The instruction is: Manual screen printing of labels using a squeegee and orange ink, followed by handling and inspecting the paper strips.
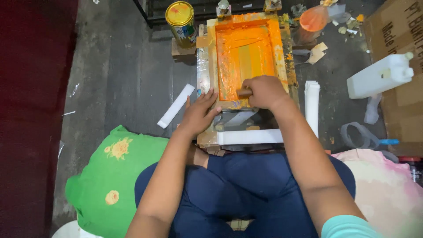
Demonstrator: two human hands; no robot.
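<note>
A wooden screen-printing frame smeared with orange ink lies on the floor in front of my knees. My right hand is closed around a wooden squeegee handle at the frame's near edge, inside the inked area. My left hand rests flat, fingers spread, on the frame's near-left corner. A white strip lies under the frame's near side, just in front of my legs.
A yellow-lidded tin can stands far left of the frame. A loose white strip lies to its left, stacked white strips to its right. A white jerrycan, cardboard box, orange cup and green pillow surround me.
</note>
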